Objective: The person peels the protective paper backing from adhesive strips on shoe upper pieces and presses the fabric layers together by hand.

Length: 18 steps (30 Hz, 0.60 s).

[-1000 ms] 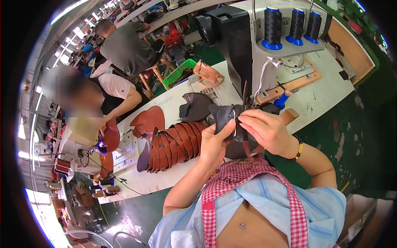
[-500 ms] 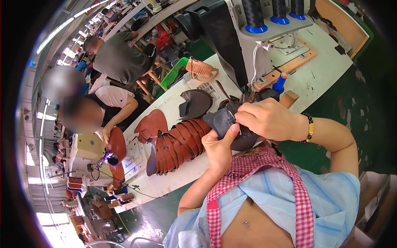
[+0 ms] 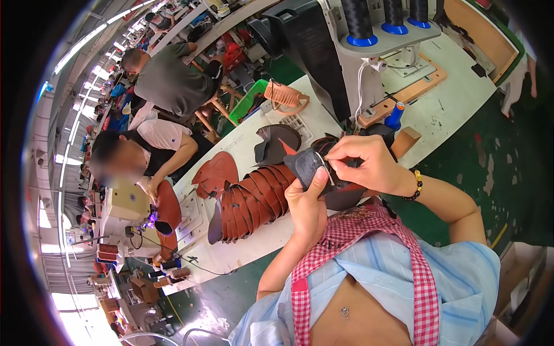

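Note:
My left hand [image 3: 307, 209] is closed on a dark leather shoe upper [image 3: 306, 165], its thumb pressing the grey inner face. A narrow pale strip [image 3: 321, 160] runs along the edge of that piece. Close beside the strip, the fingertips of my right hand [image 3: 369, 164] are pinched together; what lies between them is too small to make out. Left of my hands lies a row of stacked brown leather uppers [image 3: 254, 202]. Behind the held piece is a dark upper [image 3: 280, 143] on the table, with a reddish-brown piece [image 3: 216, 173] farther left.
A sewing machine [image 3: 369, 86] with black thread cones [image 3: 392, 17] stands ahead. A blue spool [image 3: 395, 116] and a wooden block [image 3: 405, 142] are right of my hands. An orange fan [image 3: 285, 98] stands by a green basket [image 3: 251, 101]. A co-worker [image 3: 167, 144] sews at the left.
My right fingertips have shifted slightly along the upper's edge, and more of the pale strip shows. A red-brown part of the held upper has come into sight. A passer-by's limb appears at far right.

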### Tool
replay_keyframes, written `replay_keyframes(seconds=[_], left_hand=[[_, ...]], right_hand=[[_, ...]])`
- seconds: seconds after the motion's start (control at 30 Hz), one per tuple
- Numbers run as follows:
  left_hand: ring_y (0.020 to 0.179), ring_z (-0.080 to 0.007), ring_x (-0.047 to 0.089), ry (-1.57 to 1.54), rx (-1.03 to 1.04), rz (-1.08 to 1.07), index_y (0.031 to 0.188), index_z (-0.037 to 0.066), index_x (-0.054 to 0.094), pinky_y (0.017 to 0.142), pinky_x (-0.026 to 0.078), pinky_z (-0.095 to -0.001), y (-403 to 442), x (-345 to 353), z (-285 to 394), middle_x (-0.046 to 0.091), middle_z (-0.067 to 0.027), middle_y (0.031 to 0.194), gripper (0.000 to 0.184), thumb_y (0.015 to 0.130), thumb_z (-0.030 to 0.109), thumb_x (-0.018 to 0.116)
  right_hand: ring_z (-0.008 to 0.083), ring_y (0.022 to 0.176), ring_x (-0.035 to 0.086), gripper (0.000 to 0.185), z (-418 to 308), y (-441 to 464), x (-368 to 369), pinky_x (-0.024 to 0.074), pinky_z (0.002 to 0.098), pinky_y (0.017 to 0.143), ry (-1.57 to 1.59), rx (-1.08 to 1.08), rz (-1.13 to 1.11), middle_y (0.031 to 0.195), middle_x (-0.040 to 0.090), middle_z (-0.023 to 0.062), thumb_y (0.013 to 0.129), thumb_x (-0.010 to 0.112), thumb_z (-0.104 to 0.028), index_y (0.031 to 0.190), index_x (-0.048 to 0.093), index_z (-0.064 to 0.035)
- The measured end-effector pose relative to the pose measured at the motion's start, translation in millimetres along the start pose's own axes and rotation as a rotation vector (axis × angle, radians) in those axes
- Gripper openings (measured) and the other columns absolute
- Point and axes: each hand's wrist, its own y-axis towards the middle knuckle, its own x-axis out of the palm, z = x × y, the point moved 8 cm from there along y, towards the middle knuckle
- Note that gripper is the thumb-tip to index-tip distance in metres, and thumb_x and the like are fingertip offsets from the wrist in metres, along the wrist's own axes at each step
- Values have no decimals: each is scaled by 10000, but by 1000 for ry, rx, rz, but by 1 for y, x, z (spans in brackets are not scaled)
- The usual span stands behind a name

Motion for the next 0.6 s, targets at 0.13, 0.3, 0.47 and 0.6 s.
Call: replay_keyframes(seconds=[0.13,0.3,0.47,0.6], left_hand=[[788,-102,614,-18,-60,-23,969,-19,656,727,503,-257,5,7,6,670,-63,921,143,856,69,657],[718,-81,613,202,-93,-92,974,-32,652,637,498,-225,23,2,27,675,-53,864,183,852,102,673],[716,-68,602,201,-90,-123,982,-31,652,648,499,-221,21,9,35,669,-42,854,194,846,104,681],[715,-75,602,205,-104,-161,979,-29,651,659,504,-228,14,9,31,669,-43,859,188,835,86,689]], right_hand=[[161,700,626,97,24,-5,4,490,240,652,341,299,-35,835,633,95,759,667,-26,843,653,19],[181,754,619,172,-13,17,-18,494,254,675,-92,-111,-73,908,613,70,726,715,-25,891,665,-20],[226,709,610,205,-39,20,-9,499,309,591,-342,-372,-36,822,591,68,720,746,-103,879,631,-43],[222,685,607,184,-33,21,-8,491,296,587,-211,-279,-97,788,596,65,732,743,-98,860,627,-35]])
